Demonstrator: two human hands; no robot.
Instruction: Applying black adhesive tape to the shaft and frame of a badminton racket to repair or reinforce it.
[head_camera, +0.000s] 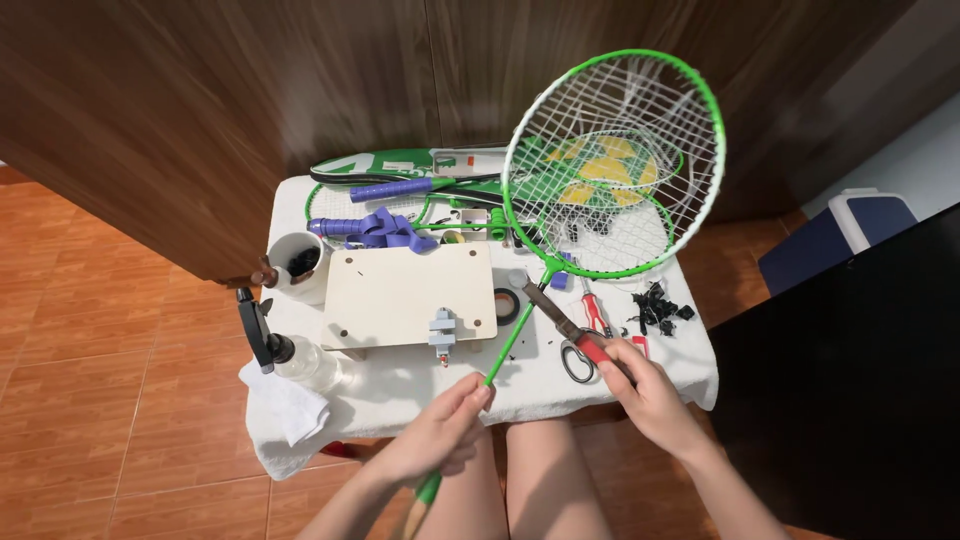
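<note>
Two hands share the work: your left hand (440, 425) is closed around the thin green shaft of the green-framed badminton racket with white strings (615, 165), fingers pinched just above the grip, which holds the head up and tilted over the far right part of the small table covered in a white cloth (400, 385). Your right hand (645, 385) is wrapped around the red handle of a flat-bladed metal tool (560, 318), and its dark blade slants up toward the throat where shaft meets frame (whether the tip touches the racket you cannot tell from this angle). Holding the shaft low seems to steady the frame so the tool can reach that joint. Just beside your right hand lie grey-handled scissors (577, 360) and a red-handled screwdriver (596, 312), with a scatter of small black plastic pieces (660, 305) a little further right, all within easy reach. At the middle of the table sits a pale wooden board with a small metal clamp on its front edge (410, 295), a black tape roll (507, 305) touching its right side. Behind it lie more green rackets (400, 165) and purple grip wraps (375, 230); a white cup (297, 262) stands at the left.
</note>
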